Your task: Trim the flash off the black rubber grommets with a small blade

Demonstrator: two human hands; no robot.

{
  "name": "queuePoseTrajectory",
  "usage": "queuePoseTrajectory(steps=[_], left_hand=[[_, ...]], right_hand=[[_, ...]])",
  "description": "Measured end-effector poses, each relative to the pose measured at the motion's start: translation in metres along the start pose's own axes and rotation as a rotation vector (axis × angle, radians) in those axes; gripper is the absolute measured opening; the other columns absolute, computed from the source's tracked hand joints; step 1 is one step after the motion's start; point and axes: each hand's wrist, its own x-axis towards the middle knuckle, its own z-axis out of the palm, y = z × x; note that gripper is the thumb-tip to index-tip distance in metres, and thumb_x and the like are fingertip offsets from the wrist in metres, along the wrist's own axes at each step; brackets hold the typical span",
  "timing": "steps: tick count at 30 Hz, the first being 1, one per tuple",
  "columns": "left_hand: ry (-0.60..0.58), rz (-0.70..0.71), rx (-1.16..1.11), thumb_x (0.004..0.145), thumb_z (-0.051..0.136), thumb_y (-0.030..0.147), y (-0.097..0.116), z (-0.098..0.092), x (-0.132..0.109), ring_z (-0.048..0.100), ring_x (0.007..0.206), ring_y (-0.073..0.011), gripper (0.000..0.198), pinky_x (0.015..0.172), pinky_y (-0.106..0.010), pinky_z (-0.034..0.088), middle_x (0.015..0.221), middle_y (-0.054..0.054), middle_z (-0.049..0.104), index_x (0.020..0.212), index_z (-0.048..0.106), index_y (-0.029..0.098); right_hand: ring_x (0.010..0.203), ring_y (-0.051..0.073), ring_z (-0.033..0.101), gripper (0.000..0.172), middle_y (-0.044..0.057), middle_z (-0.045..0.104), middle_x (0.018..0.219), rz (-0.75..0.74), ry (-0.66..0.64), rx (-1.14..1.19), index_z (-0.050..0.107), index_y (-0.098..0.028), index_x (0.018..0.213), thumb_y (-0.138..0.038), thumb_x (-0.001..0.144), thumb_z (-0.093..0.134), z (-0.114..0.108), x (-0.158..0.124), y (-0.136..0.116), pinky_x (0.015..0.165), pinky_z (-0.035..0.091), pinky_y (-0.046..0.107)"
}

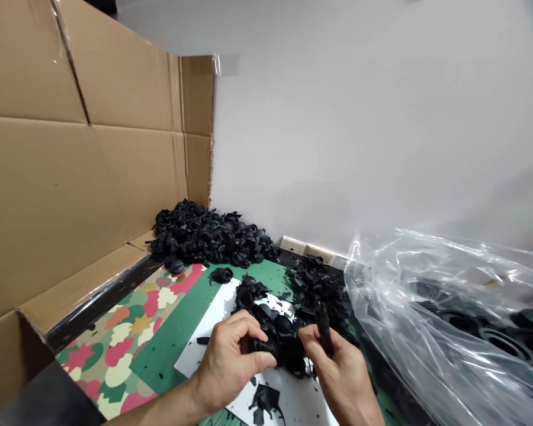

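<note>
one black piece (266, 348) is clamped between thumb and fingers of the left hand (228, 349), over the white sheet (214, 316); just to its right, the right hand (343, 370) grips a dark pen-like tool (323, 326) (long axis steep, lower tip hidden).

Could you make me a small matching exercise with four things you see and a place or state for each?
1. Left hand
2. Right hand
3. Clear plastic bag
4. Patterned sheet

A. Holds a slim dark tool
B. Left of the white sheet
C. Pinches a black piece
D. Black rings show through it

Pairs: 1-C, 2-A, 3-D, 4-B.
</note>
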Motion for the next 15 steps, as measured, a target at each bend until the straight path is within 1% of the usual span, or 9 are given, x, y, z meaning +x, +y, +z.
queuePoseTrajectory(steps=[2,4,7,11,15], left_hand=[[0.002,-0.018,-0.031,0.056,0.075,0.010,0.0009,0.0001,0.0003,0.050,0.060,-0.0138,0.013,0.054,-0.024,0.036,0.068,-0.001,0.057,0.064,0.069,0.016],[0.000,-0.020,-0.060,0.055,0.076,0.009,0.0027,0.0001,0.0005,0.050,0.061,-0.0138,0.013,0.054,-0.024,0.036,0.068,0.000,0.056,0.063,0.069,0.016],[-0.002,-0.001,-0.093,0.055,0.076,0.007,0.0044,0.0001,0.0008,0.051,0.062,-0.0141,0.014,0.055,-0.023,0.036,0.068,0.000,0.055,0.063,0.068,0.015],[-0.009,0.043,-0.119,0.055,0.078,0.006,0.0022,-0.0006,0.0010,0.051,0.063,-0.0140,0.016,0.056,-0.024,0.036,0.069,0.000,0.056,0.065,0.069,0.016],[-0.021,0.068,-0.140,0.056,0.079,0.006,-0.0009,-0.0015,0.0010,0.052,0.065,-0.0148,0.017,0.057,-0.024,0.037,0.071,-0.001,0.058,0.067,0.070,0.016]], right_hand=[[0.054,0.014,0.038,0.029,-0.005,0.042,0.056,0.020,0.022,0.078,0.053,-0.021,0.061,-0.048,0.072,0.054,0.0012,-0.0035,-0.0070,0.051,0.031,0.026],[0.052,0.013,0.032,0.027,-0.006,0.036,0.054,0.044,0.004,0.128,0.051,-0.021,0.059,-0.045,0.072,0.055,0.0029,-0.0063,-0.0105,0.049,0.027,0.025],[0.050,0.011,0.028,0.028,-0.007,0.032,0.053,0.092,-0.025,0.177,0.052,-0.020,0.059,-0.045,0.072,0.056,0.0040,-0.0076,-0.0106,0.046,0.023,0.024],[0.048,0.010,0.028,0.028,-0.007,0.036,0.052,0.116,-0.009,0.220,0.059,-0.019,0.062,-0.045,0.068,0.062,0.0041,-0.0073,-0.0102,0.043,0.022,0.023],[0.048,0.010,0.030,0.028,-0.005,0.044,0.055,0.126,-0.014,0.252,0.065,-0.017,0.070,-0.045,0.064,0.065,0.0050,-0.0090,-0.0138,0.042,0.023,0.022]])
